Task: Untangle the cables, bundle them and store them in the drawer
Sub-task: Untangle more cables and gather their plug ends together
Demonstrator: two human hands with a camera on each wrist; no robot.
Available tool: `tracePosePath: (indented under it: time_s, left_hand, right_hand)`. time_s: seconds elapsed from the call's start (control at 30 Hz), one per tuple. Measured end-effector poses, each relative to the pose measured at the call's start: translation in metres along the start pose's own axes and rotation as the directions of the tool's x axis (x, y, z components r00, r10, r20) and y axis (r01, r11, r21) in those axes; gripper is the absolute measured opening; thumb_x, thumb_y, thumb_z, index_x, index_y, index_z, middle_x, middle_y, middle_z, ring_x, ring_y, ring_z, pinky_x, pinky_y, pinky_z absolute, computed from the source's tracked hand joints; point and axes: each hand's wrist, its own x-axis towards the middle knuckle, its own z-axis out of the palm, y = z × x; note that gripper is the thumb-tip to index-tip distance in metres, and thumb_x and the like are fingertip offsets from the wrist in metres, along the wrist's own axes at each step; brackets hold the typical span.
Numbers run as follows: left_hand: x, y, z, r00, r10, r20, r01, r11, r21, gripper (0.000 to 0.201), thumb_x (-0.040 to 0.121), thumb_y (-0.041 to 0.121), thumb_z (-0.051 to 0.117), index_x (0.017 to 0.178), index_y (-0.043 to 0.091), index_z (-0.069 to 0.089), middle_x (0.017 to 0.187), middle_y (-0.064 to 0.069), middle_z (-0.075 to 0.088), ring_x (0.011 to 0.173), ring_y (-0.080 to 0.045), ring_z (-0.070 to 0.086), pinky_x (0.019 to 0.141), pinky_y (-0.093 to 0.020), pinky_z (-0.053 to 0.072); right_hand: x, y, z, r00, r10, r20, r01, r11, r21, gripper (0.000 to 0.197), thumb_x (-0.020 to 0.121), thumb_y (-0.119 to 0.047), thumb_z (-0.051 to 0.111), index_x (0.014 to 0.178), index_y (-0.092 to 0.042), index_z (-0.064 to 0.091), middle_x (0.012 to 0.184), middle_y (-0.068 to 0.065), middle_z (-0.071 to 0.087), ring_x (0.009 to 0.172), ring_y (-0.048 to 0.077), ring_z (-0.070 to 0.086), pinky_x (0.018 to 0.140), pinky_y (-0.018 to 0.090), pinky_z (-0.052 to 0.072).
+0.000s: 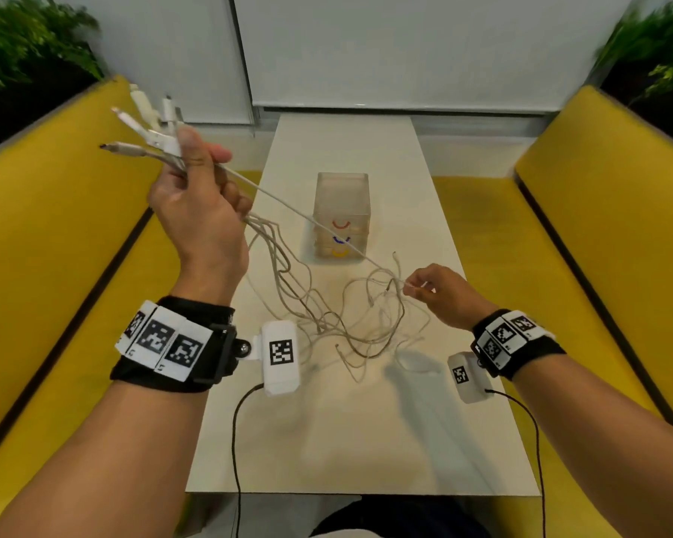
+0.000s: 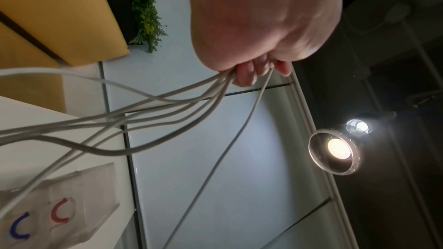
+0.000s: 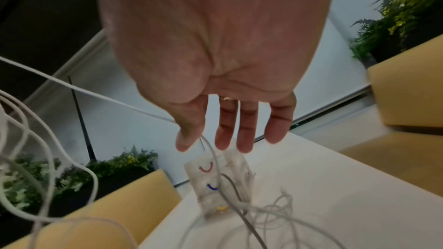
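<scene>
While the left hand (image 1: 195,211) is raised high over the near left side of the worktop (image 1: 366,440), its fingers are curled tight round a bunch of white cables (image 1: 327,316) just below their plugs. Those plug ends (image 1: 148,126) fan up and away to the left, stiff and rectangular, one tipped with a dark metal connector. From the bottom of the fist the cords drop in thin, smooth, rounded strands into a loose tangle of loops lying on the pale glossy worktop between the two wrists. One cord (image 1: 307,219) runs taut and straight, slanting down from the left hand toward the right hand (image 1: 440,297), which sits low near the surface and pinches that cord between thumb and forefinger; its other fingers (image 3: 244,135) hang straight and relaxed. Beyond the tangle, at mid-worktop, stands a small drawer unit (image 1: 340,215) of frosted translucent plastic, box-shaped and upright, its three stacked drawers closed, with curved red, blue and yellow handles facing the person. Yellow benches (image 1: 55,234) flank the worktop.
</scene>
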Motion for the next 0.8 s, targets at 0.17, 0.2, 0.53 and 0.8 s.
tracePosePath:
  time_s: [0.17,0.2,0.53,0.8]
  left_hand:
    - [0.011,0.018,-0.001,1.000,0.023,-0.008,-0.024,0.996,-0.084,0.043,0.108,0.035,0.046,0.069,0.018,0.056,0.052,0.005,0.025,0.048,-0.013,0.020,0.045,-0.030,0.023]
    - [0.010,0.019,-0.001,1.000,0.024,0.009,-0.024,0.997,-0.075,0.043,0.108,0.035,0.045,0.070,0.018,0.055,0.053,0.004,0.025,0.049,-0.014,0.020,0.046,-0.030,0.023]
    - [0.007,0.017,0.001,0.999,0.015,-0.031,-0.018,0.996,-0.092,0.044,0.108,0.036,0.044,0.069,0.018,0.053,0.055,0.001,0.022,0.049,-0.015,0.019,0.045,-0.029,0.025]
    - [0.002,0.010,0.001,1.000,-0.008,-0.008,0.008,0.999,-0.053,0.044,0.108,0.037,0.045,0.069,0.017,0.051,0.053,0.002,0.023,0.048,-0.014,0.020,0.045,-0.029,0.024]
  right_hand:
    - [-0.004,0.044,0.008,0.978,0.207,0.020,-0.207,0.978,0.012,0.021,0.101,-0.020,0.056,0.092,-0.016,0.074,0.101,0.003,0.072,0.099,0.024,0.066,0.075,0.029,0.048]
    - [-0.006,0.050,0.009,0.976,0.216,-0.002,-0.216,0.975,0.051,0.022,0.101,-0.018,0.055,0.092,-0.015,0.075,0.101,0.002,0.073,0.100,0.022,0.066,0.078,0.030,0.046]
    - [-0.013,0.052,-0.005,0.854,0.505,-0.121,-0.409,0.797,0.444,0.026,0.105,-0.024,0.043,0.100,-0.005,0.059,0.104,0.023,0.069,0.077,0.033,0.065,0.065,0.047,0.057]
    - [-0.023,-0.033,-0.076,0.817,0.173,-0.549,0.194,0.816,0.545,0.044,0.110,-0.030,0.035,0.093,-0.001,0.063,0.095,0.016,0.074,0.085,0.023,0.073,0.074,0.033,0.061]
